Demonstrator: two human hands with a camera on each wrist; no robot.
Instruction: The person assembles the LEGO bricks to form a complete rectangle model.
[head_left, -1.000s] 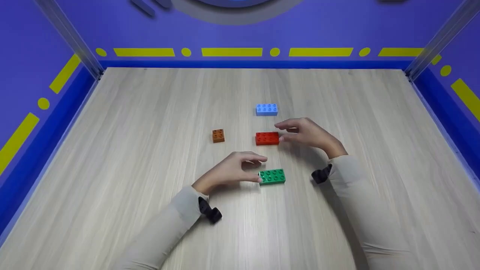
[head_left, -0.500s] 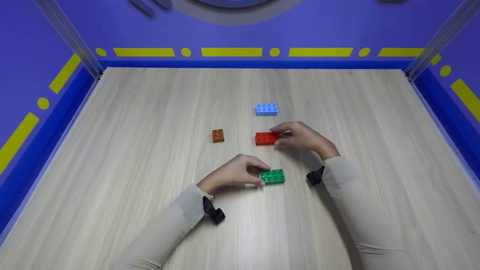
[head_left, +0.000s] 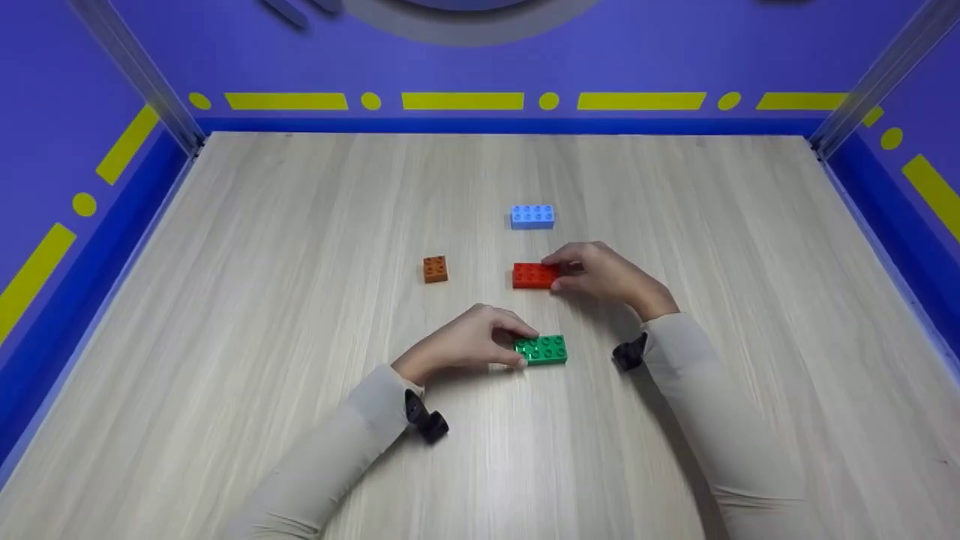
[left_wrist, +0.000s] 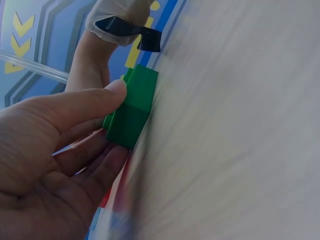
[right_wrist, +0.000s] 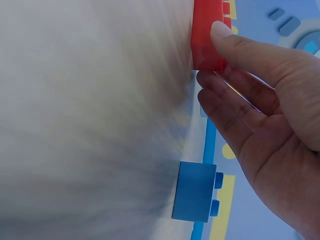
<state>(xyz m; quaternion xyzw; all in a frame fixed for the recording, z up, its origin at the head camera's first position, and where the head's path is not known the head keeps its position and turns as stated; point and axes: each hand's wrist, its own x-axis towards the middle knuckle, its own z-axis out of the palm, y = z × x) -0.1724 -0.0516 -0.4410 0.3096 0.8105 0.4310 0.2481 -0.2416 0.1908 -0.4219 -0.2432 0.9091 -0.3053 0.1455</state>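
My left hand [head_left: 469,337] pinches the left end of a green building brick [head_left: 544,349] between thumb and fingers. In the left wrist view the thumb lies on one side of the green brick [left_wrist: 132,105]. Farther back, my right hand [head_left: 604,277] grips the right end of a red brick [head_left: 531,276]. The right wrist view shows my right thumb against the red brick [right_wrist: 207,40], its fingertips partly hidden behind. Both bricks appear to be on or close to the tabletop, studs up.
A light blue brick [head_left: 532,217] lies behind the red one. To the left sits a small orange-brown brick [head_left: 435,269]. Another blue brick [right_wrist: 194,192] shows in the right wrist view, not seen in the head view. Blue walls [head_left: 472,75] border the wooden table [head_left: 300,225].
Both hands have closed in on their bricks, the left moving slightly right onto the green one, the right moving left onto the red one. The bricks have barely moved.
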